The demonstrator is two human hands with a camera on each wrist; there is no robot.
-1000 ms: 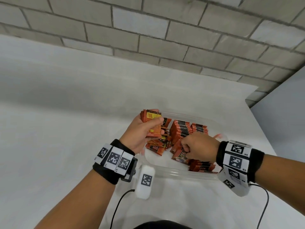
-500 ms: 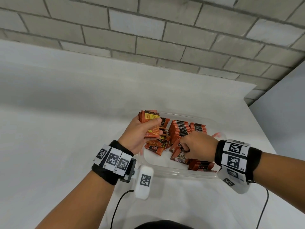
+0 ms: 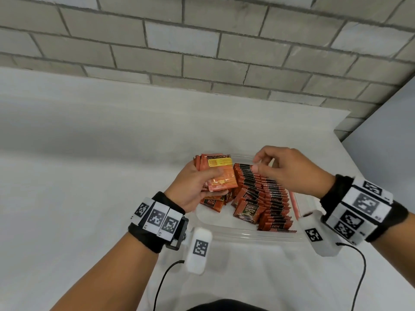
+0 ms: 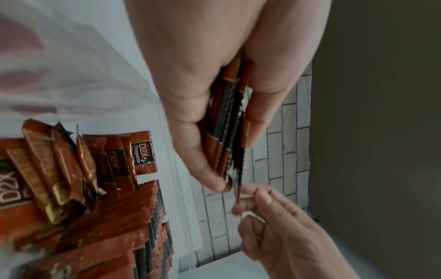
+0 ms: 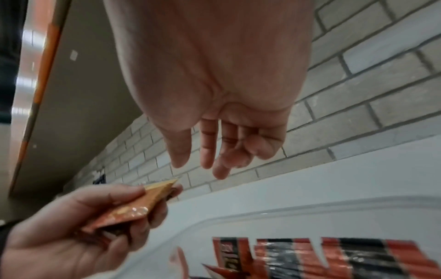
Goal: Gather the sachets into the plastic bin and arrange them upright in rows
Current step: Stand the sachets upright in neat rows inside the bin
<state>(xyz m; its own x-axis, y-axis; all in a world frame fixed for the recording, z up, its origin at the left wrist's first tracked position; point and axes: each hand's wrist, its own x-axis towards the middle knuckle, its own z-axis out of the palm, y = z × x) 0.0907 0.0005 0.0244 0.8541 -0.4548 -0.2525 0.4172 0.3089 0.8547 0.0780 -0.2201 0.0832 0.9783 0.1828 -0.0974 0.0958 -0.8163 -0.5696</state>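
A clear plastic bin [image 3: 247, 235] lies on the white table. Inside it, orange-and-black sachets [image 3: 267, 194] stand upright in rows on the right half. A few loose sachets [image 3: 247, 211] lie flat or tilted on the left half. My left hand [image 3: 199, 184] grips a stack of sachets [image 3: 221, 173] above the bin's left edge, thumb on the front face. My right hand [image 3: 268, 166] hovers over the far end of the rows, fingers loosely spread and holding nothing. In the right wrist view its fingertips [image 5: 206, 162] sit just above the stack's corner [image 5: 167, 186].
The white table [image 3: 89, 198] runs left and forward to a grey brick wall [image 3: 202, 52]. A grey panel [image 3: 386, 135] stands at the right. Cables from both wrist units hang toward the table's near edge.
My right hand has come up out of the bin, where it was fisted among the sachets, and has opened beside the held stack. The left hand keeps its stack in nearly the same place.
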